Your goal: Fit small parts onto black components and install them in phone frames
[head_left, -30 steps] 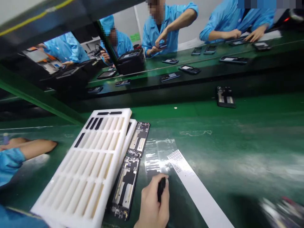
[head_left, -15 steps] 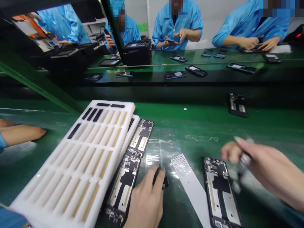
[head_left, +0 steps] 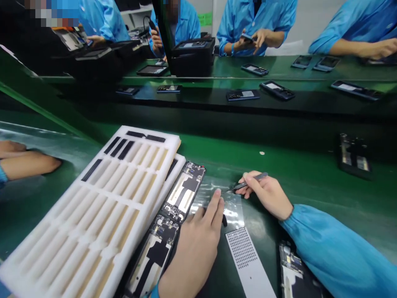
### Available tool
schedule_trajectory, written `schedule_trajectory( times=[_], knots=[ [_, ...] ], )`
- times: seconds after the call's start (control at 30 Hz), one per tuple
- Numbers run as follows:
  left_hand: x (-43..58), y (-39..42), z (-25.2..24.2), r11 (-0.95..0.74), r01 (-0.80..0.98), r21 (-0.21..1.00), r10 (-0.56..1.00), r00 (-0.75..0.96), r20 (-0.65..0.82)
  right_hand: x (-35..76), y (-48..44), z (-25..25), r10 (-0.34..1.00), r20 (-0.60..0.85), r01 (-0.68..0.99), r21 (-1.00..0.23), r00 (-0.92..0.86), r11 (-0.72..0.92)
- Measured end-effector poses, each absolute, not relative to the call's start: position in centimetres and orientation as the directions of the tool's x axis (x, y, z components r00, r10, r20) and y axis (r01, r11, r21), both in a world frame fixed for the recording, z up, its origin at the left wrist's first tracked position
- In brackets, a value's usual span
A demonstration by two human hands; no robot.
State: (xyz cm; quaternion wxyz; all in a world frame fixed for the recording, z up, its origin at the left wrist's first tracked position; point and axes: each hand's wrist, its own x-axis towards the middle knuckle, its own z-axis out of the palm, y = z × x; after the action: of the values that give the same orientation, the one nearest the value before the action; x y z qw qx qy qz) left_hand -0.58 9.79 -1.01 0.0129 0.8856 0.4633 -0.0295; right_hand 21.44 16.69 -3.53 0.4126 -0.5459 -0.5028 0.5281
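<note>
My left hand (head_left: pixel 195 244) rests over a sheet of clear plastic film (head_left: pixel 231 207), with a small black piece (head_left: pixel 224 220) showing at its edge. It lies just right of two open phone frames with exposed circuit boards and black-taped backs (head_left: pixel 182 192) (head_left: pixel 155 248). My right hand (head_left: pixel 263 194) is shut on slim metal tweezers (head_left: pixel 249 182), whose tips reach the film. Below it sits a white perforated strip (head_left: pixel 243 248). Another phone frame (head_left: pixel 293 277) is partly hidden under my right sleeve.
White foam trays (head_left: pixel 102 231) with slots and black strips lie left of the frames. Another person's forearm (head_left: pixel 27 164) rests at far left. A further frame (head_left: pixel 353 156) lies on the green bench. Co-workers handle phones across the bench, beside a black tester (head_left: pixel 192 58).
My right hand has come in from the right with the tweezers and now sits by the film. My left hand has shifted up onto the film. The whole view has tilted and shifted.
</note>
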Motion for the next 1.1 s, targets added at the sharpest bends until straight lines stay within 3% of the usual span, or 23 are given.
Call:
schedule_trajectory(
  times=[0.17, 0.6, 0.67, 0.73, 0.8, 0.83, 0.87, 0.93, 1.0, 1.1],
  knots=[
    [0.2, 10.9, -1.5, -0.557, 0.830, 0.014, 0.826, 0.555, -0.100, 21.7, 16.3, -3.7, 0.993, -0.082, 0.230, -0.971, -0.083, -0.061],
    [-0.1, 10.7, -2.4, -0.574, 0.818, 0.017, 0.816, 0.574, -0.072, 21.6, 15.9, -4.0, 0.992, 0.021, 0.292, -0.955, -0.124, 0.057],
    [-0.1, 10.5, -2.4, -0.514, 0.843, 0.158, 0.850, 0.526, -0.039, 21.6, 16.0, -4.0, 0.991, 0.038, 0.316, -0.946, -0.128, 0.077],
    [0.0, 10.3, -1.7, -0.318, 0.810, 0.492, 0.928, 0.373, -0.014, 21.8, 16.0, -3.2, 0.993, 0.072, 0.325, -0.940, -0.098, 0.101],
    [0.1, 10.1, -0.4, 0.027, 0.530, 0.847, 0.969, 0.194, -0.152, 22.0, 15.4, -1.5, 0.992, 0.117, 0.300, -0.946, -0.043, 0.124],
    [0.2, 9.9, 0.4, 0.214, 0.305, 0.928, 0.947, 0.168, -0.274, 22.0, 15.0, -0.4, 0.990, 0.137, 0.284, -0.949, -0.022, 0.137],
    [0.3, 9.8, 1.2, 0.380, 0.079, 0.922, 0.899, 0.201, -0.388, 22.0, 14.4, 0.7, 0.988, 0.154, 0.272, -0.950, -0.010, 0.150],
    [0.3, 9.5, 2.6, 0.584, -0.246, 0.773, 0.796, 0.360, -0.487, 21.8, 13.1, 2.6, 0.983, 0.181, 0.266, -0.947, -0.030, 0.182],
    [0.3, 9.4, 3.5, 0.661, -0.387, 0.642, 0.739, 0.482, -0.471, 21.4, 11.9, 3.5, 0.981, 0.181, 0.265, -0.945, -0.065, 0.192],
    [0.1, 9.3, 4.1, 0.686, -0.430, 0.587, 0.712, 0.562, -0.421, 20.8, 11.1, 3.5, 0.982, 0.166, 0.264, -0.947, -0.086, 0.183]
  ],
)
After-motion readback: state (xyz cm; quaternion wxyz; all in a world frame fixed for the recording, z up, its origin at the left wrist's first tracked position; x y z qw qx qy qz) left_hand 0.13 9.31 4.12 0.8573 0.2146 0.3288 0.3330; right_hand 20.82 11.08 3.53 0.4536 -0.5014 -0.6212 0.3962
